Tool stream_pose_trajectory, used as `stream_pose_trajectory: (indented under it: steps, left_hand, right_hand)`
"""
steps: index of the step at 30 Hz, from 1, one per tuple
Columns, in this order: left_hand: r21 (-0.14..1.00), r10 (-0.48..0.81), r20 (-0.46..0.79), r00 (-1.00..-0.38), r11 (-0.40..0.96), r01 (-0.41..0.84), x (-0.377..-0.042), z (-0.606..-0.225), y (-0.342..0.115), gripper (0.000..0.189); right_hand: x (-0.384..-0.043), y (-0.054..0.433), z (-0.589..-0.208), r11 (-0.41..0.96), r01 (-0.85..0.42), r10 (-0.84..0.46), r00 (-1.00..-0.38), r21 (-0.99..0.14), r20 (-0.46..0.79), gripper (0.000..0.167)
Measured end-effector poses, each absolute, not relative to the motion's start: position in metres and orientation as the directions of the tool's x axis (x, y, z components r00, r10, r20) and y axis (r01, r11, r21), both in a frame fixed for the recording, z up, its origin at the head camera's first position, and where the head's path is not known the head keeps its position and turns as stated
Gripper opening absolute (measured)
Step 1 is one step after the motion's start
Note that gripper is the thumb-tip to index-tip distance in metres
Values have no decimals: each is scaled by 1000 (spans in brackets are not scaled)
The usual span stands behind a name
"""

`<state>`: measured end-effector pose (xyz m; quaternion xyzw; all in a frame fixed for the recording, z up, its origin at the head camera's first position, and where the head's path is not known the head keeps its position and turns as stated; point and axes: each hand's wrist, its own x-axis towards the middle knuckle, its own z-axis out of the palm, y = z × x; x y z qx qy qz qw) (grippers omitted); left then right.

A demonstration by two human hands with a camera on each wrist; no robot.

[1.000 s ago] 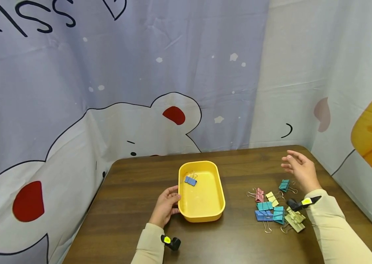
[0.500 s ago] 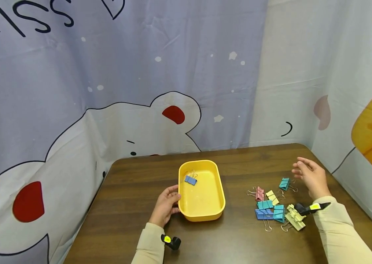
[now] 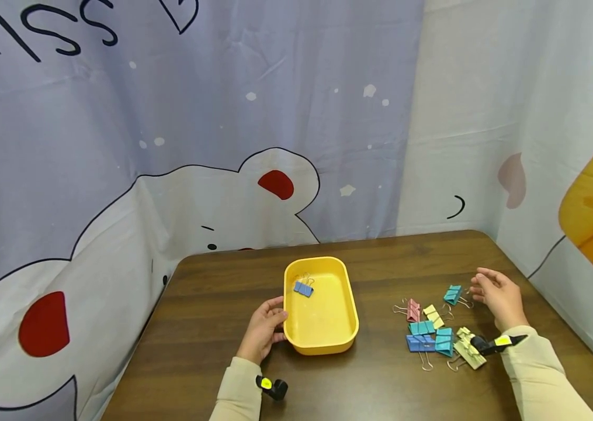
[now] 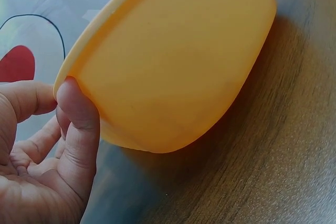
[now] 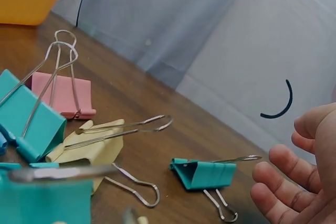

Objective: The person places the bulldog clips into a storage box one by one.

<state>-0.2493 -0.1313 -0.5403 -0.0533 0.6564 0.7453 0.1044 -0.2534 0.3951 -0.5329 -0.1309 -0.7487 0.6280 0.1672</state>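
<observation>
My left hand (image 3: 262,330) pinches the left rim of a yellow plastic tray (image 3: 322,318) between thumb and fingers, which the left wrist view shows up close. Inside the tray lies one blue binder clip (image 3: 304,289). My right hand (image 3: 500,297) hovers just right of a lone teal binder clip (image 3: 453,294), its fingers relaxed and holding nothing. In the right wrist view the fingertips are a small gap from that teal clip's wire handles. Nearer the person lies a group: a pink clip (image 3: 413,310), a pale yellow clip (image 3: 433,316), a blue clip (image 3: 420,343) and other teal and yellow ones.
A brown wooden table (image 3: 212,304) carries everything. Behind it hangs a printed curtain (image 3: 359,117), which also runs along the right side. Each wrist wears a black camera strap, and the right one (image 3: 496,345) sits close above the pale yellow clips.
My right hand has moved right and then down toward the lone teal clip's handles. The left hand, the tray and the clips stay where they were.
</observation>
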Motion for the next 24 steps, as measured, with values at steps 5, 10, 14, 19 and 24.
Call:
stream_pose_trajectory:
  steps: [5, 10, 14, 19, 24]
  left_hand:
    - [967, 95, -212, -973, -121, -223, -249, -540, -131, 47]
    - [967, 99, -207, -973, -128, -219, -250, -540, -132, 48]
    - [968, 100, -209, -973, -123, -220, -251, -539, -132, 47]
    - [970, 103, -203, -974, -116, -214, -250, -540, -131, 47]
    - [968, 100, -207, -973, -120, -218, -250, -540, -132, 48]
  right_hand:
    - [-251, 394, -541, 214, 9, 385, -920, -977, 76, 41]
    - [-250, 391, -546, 160, 21, 357, -933, -987, 38, 30]
    - [-247, 389, -546, 150, 32, 322, -947, -988, 18, 37]
    - [-244, 387, -547, 187, 42, 293, -956, -981, 14, 52]
    - [-244, 386, -549, 275, 59, 282, -959, -960, 22, 52]
